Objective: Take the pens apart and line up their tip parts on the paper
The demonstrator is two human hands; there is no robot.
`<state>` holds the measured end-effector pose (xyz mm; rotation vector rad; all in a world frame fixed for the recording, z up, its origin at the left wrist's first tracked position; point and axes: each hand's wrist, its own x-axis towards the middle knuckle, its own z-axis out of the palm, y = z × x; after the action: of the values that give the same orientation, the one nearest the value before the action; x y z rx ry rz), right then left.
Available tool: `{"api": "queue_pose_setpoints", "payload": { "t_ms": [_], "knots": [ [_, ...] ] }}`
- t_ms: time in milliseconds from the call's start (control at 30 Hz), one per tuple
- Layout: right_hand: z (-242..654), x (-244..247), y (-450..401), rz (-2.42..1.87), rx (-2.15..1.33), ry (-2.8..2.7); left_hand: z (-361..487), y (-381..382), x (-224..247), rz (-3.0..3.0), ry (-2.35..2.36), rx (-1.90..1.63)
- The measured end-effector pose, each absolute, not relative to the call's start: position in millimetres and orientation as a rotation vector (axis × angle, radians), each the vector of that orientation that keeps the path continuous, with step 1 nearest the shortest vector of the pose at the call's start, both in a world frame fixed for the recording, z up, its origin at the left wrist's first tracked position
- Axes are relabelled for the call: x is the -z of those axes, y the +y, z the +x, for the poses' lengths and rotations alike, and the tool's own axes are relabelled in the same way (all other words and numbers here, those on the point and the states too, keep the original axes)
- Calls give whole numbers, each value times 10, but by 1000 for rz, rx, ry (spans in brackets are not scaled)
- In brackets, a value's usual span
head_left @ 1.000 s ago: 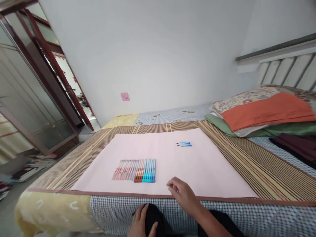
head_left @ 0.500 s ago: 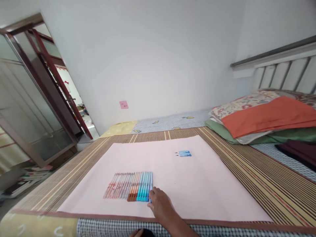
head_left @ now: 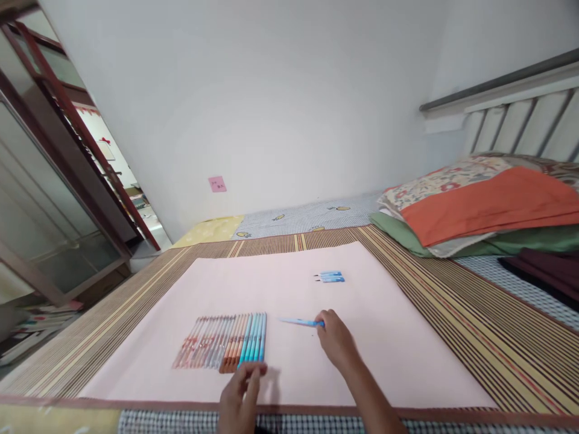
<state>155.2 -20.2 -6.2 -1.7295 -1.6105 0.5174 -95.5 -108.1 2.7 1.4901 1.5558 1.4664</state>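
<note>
My right hand (head_left: 333,336) grips one end of a light blue pen (head_left: 298,322), whose other end points left over the pink sheet (head_left: 217,283). Several pens stand side by side in a row at the left: pinkish and clear ones (head_left: 201,343), orange-brown ones (head_left: 235,343) and blue ones (head_left: 254,339). At the near end of the blue pens is my left hand (head_left: 243,386), fingers bent and apart, with nothing seen in it. Small blue pens with dark tips (head_left: 331,276) lie at the upper right of the sheet.
A striped mat (head_left: 434,301) lies under the sheet on the bed. Pillows with an orange cover (head_left: 488,205) and a dark folded cloth (head_left: 543,274) are at the right. A pink note (head_left: 217,184) is on the wall, and a door stands at the left.
My right hand has moved right and away from the row, carrying a blue pen. My left hand has come in beside the row's near end. The view has shifted slightly.
</note>
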Motion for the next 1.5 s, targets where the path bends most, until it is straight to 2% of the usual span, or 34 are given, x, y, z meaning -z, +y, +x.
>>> {"api": "queue_pose_setpoints", "payload": {
  "t_ms": [133, 267, 433, 667, 967, 1500],
  "knots": [
    [1664, 176, -105, -1531, -848, -1233, -582, -352, -441, 1168, 1379, -1333],
    [1685, 164, -11, -1253, -1081, -953, -286, 127, -504, 896, 1379, -1440],
    [1694, 34, -16, -1150, -1129, -955, -131, 240, -320, 714, 1023, -1307],
    [1560, -99, -63, -844, -1304, -685, -77, 166, -274, 782, 815, -1286],
    [1339, -13, 0, -840, -1308, -593, -70, 122, -243, 1230, 987, -1210],
    [1422, 41, 19, -994, -1134, -649, 48, 54, -219, 1361, 1086, -1193]
  ]
}}
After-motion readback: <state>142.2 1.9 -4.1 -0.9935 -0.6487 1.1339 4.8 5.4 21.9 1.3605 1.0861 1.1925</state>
